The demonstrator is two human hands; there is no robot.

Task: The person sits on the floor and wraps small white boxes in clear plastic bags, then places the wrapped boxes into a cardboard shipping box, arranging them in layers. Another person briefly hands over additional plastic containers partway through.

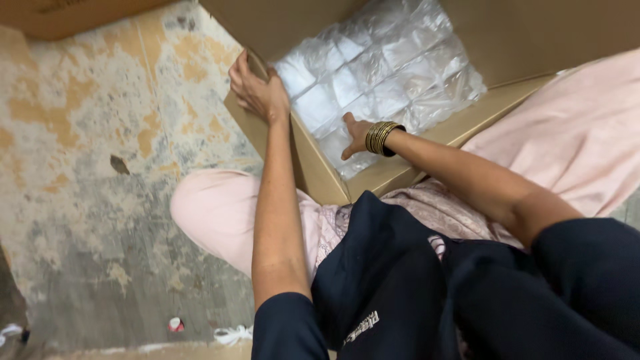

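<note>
A large open cardboard box (pixel 320 175) stands in front of me, tilted against my knees. Inside lie several clear plastic-wrapped packets (pixel 383 67) in rows. My left hand (pixel 257 87) grips the box's left wall at its top edge, fingers curled over the rim. My right hand (pixel 355 133), with gold bangles on the wrist, reaches down into the box and presses on the nearest packets; its fingertips are partly hidden among the plastic.
The floor (pixel 100 167) is worn concrete with peeling orange patches. Another cardboard box (pixel 73 13) sits at the top left. A small red-and-white cap (pixel 175 325) and a white scrap (pixel 233 334) lie on the floor near me.
</note>
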